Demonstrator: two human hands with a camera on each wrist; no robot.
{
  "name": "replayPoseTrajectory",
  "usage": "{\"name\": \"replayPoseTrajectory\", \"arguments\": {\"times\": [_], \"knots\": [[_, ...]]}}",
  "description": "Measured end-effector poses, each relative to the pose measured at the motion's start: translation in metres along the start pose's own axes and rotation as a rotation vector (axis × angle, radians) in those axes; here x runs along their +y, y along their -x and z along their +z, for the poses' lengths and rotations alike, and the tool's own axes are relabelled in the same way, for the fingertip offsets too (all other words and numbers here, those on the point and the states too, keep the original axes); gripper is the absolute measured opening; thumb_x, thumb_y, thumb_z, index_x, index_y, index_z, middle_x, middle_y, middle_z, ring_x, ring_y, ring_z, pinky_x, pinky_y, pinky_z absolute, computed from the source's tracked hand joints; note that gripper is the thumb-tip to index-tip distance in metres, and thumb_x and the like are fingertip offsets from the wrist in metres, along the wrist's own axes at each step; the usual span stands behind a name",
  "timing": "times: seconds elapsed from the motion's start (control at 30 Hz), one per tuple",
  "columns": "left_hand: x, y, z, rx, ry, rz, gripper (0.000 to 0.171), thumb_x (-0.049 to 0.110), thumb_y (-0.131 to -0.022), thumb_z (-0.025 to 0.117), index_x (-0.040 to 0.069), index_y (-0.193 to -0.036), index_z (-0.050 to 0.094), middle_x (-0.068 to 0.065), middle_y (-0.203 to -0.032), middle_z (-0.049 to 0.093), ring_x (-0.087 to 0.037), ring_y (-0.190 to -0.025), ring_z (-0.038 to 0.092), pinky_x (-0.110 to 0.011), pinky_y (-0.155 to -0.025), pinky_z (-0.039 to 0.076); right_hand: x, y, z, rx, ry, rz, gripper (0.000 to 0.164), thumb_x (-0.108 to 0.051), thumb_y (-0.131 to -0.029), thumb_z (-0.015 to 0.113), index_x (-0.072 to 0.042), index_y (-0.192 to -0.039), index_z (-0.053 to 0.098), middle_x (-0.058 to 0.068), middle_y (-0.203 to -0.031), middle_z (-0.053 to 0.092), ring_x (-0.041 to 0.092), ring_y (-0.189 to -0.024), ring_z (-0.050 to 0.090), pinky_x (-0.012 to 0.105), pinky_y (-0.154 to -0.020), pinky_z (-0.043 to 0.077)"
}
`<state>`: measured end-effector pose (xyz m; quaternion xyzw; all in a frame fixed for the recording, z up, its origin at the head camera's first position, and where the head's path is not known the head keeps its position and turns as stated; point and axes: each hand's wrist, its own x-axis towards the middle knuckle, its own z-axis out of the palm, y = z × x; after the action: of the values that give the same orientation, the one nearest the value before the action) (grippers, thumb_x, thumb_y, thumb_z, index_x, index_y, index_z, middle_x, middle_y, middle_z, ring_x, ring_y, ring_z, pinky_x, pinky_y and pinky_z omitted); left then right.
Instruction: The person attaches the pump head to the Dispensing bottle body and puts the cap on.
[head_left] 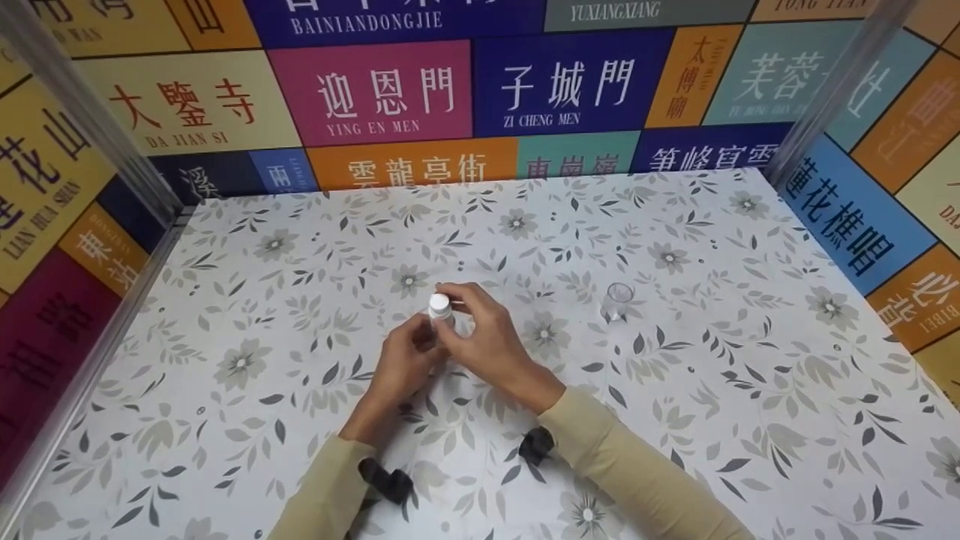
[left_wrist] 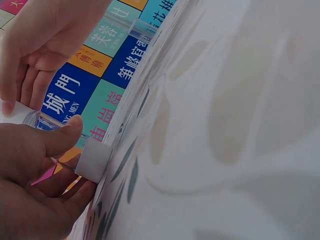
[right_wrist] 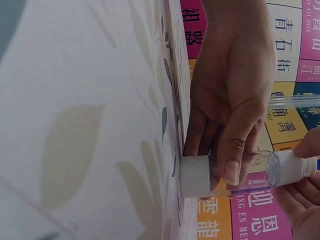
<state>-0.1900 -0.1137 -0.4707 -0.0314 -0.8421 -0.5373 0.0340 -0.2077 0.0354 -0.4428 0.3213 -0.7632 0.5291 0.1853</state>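
Observation:
A small clear bottle (right_wrist: 252, 172) with a white base (right_wrist: 196, 176) and a white top (head_left: 439, 304) stands upright near the middle of the table. My left hand (head_left: 405, 361) grips the clear body low down, its thumb across the front just above the base in the right wrist view. From the other side my right hand (head_left: 491, 337) pinches the white top between thumb and fingers. In the left wrist view the base (left_wrist: 94, 160) sits right at the tabletop. The fingers hide parts of the bottle's body.
A small clear plastic cap or cup (head_left: 619, 298) is on the table to the right of my hands. The white tabletop (head_left: 300, 442) carries a grey floral pattern. Colourful panels (head_left: 375, 94) with lettering rise behind it and on both sides, with clear posts (head_left: 847, 90) at the corners.

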Motion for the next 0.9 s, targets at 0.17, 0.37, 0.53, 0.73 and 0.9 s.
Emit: {"name": "replayPoseTrajectory", "arguments": {"times": [0.17, 0.37, 0.53, 0.73, 0.9], "knots": [[-0.0013, 0.0004, 0.0004, 0.002, 0.012, 0.021, 0.020, 0.000, -0.087, 0.071, 0.003, -0.106, 0.068, -0.017, -0.112, 0.072, -0.032, -0.112, 0.069, -0.041, -0.099, 0.056, -0.0007, 0.0002, -0.0001, -0.001, -0.034, -0.002, 0.039, 0.003, -0.087, 0.068, 0.003, -0.125, 0.061, 0.015, -0.119, 0.066, 0.024, -0.111, 0.067, 0.026, -0.100, 0.055], [-0.0003, 0.0011, 0.0006, -0.002, 0.030, 0.037, 0.019, 0.001, -0.088, 0.071, 0.001, -0.106, 0.067, -0.019, -0.112, 0.071, -0.033, -0.112, 0.069, -0.041, -0.097, 0.058, 0.0020, 0.0010, 0.0003, -0.004, -0.034, -0.013, 0.039, 0.004, -0.087, 0.069, 0.004, -0.125, 0.061, 0.016, -0.117, 0.066, 0.026, -0.107, 0.068, 0.027, -0.097, 0.057], [-0.0015, 0.0008, 0.0000, -0.007, 0.017, 0.018, 0.022, 0.001, -0.086, 0.072, 0.004, -0.108, 0.068, -0.018, -0.115, 0.071, -0.032, -0.113, 0.069, -0.041, -0.098, 0.057, 0.0025, 0.0012, 0.0006, 0.005, -0.009, -0.019, 0.040, 0.002, -0.086, 0.071, 0.004, -0.125, 0.061, 0.015, -0.114, 0.067, 0.025, -0.105, 0.069, 0.030, -0.096, 0.057], [-0.0028, -0.0001, -0.0001, 0.002, 0.009, 0.031, 0.020, 0.000, -0.086, 0.071, 0.003, -0.105, 0.068, -0.017, -0.110, 0.072, -0.030, -0.109, 0.070, -0.041, -0.097, 0.057, 0.0025, 0.0006, 0.0014, 0.008, -0.044, -0.019, 0.040, 0.005, -0.085, 0.068, 0.005, -0.125, 0.061, 0.015, -0.120, 0.065, 0.024, -0.111, 0.066, 0.028, -0.101, 0.055], [-0.0026, -0.0001, 0.0003, 0.005, 0.017, 0.052, 0.021, 0.001, -0.086, 0.071, 0.002, -0.107, 0.068, -0.018, -0.109, 0.072, -0.030, -0.108, 0.070, -0.042, -0.096, 0.057, 0.0020, 0.0004, 0.0015, 0.003, -0.058, -0.033, 0.041, 0.009, -0.085, 0.065, 0.006, -0.125, 0.061, 0.017, -0.120, 0.064, 0.025, -0.112, 0.066, 0.027, -0.101, 0.055]]}}
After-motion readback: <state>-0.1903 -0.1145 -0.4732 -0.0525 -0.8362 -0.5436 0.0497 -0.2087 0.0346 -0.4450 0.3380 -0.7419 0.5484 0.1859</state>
